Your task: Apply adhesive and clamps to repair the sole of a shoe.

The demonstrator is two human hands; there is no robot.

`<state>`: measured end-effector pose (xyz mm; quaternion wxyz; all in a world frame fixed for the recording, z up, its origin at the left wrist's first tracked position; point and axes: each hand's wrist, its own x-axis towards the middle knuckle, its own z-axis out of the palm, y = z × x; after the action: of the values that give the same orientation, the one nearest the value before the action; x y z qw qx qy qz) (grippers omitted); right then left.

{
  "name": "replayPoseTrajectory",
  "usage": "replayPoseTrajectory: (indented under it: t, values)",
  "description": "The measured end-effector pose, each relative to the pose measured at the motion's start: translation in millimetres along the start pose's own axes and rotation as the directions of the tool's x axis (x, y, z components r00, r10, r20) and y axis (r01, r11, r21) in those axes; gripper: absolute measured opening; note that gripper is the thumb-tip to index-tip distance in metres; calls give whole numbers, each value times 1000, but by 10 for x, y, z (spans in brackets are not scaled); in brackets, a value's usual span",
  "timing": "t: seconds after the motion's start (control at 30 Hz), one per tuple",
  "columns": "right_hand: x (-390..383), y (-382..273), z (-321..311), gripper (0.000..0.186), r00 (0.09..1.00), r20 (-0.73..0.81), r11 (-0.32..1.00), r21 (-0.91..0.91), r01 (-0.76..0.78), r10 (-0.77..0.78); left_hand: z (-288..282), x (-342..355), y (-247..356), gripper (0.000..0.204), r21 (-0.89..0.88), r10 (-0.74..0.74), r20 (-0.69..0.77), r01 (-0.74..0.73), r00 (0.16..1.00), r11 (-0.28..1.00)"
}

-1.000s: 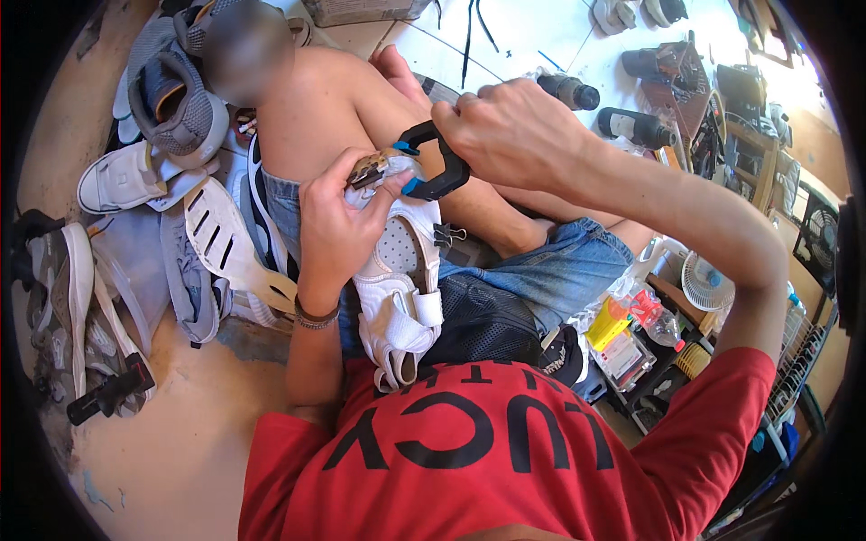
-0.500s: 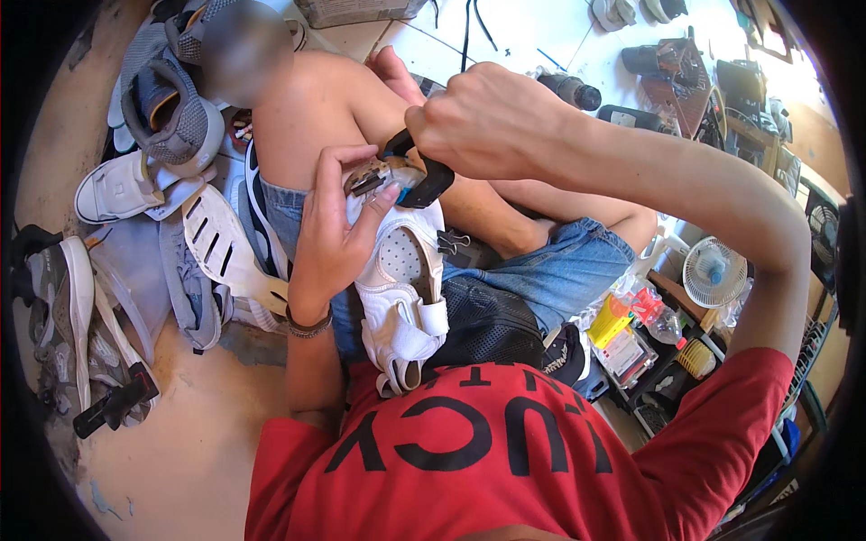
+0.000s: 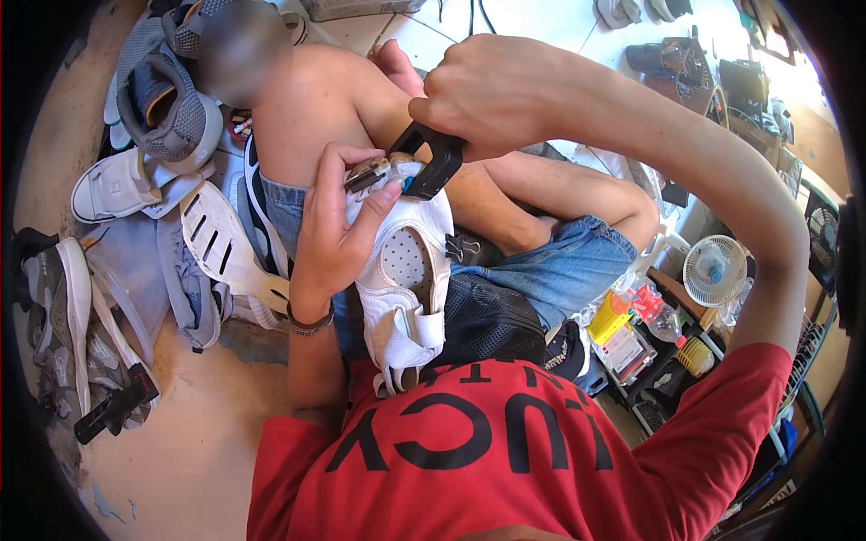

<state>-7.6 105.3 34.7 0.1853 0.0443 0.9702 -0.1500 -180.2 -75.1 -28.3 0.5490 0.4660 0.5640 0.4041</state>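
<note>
My left hand (image 3: 334,225) holds the upper end of a white strap shoe (image 3: 401,298), fingers and thumb around a worn brownish piece (image 3: 374,171) there. My right hand (image 3: 487,95) is closed on a black tool (image 3: 437,162) with blue parts, clamped or pressed at that same end of the shoe; where exactly its jaws touch is partly hidden. A black binder clip (image 3: 465,246) sits on the shoe's right side. The shoe, with its dotted insole showing, lies over my lap on a black mesh item (image 3: 492,316).
Shoes (image 3: 171,117), a cream slotted sole (image 3: 216,243) and a black clamp (image 3: 117,406) lie on my left. On my right are a small white fan (image 3: 714,269), a yellow packet (image 3: 609,320), plastic bottles (image 3: 667,325), tools and racks. My crossed bare legs (image 3: 316,108) frame the work.
My right hand and the black tool have shifted and tilted, the hand rising slightly with the forearm higher. My left hand stays on the shoe, nearly still.
</note>
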Motion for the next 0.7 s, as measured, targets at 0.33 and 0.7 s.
replayPoseTrajectory:
  t: [0.33, 0.7]
  values:
    - [-86, -200, -52, 24, 994, -88, 993, -87, -77, 69, -1, 13, 2, 32, -6, 108, -4, -108, 994, 994]
    - [-150, -337, 337, 13, 965, -206, 942, -259, -215, 164, 47, 52, 19, 26, 25, 104, 11, -104, 995, 994]
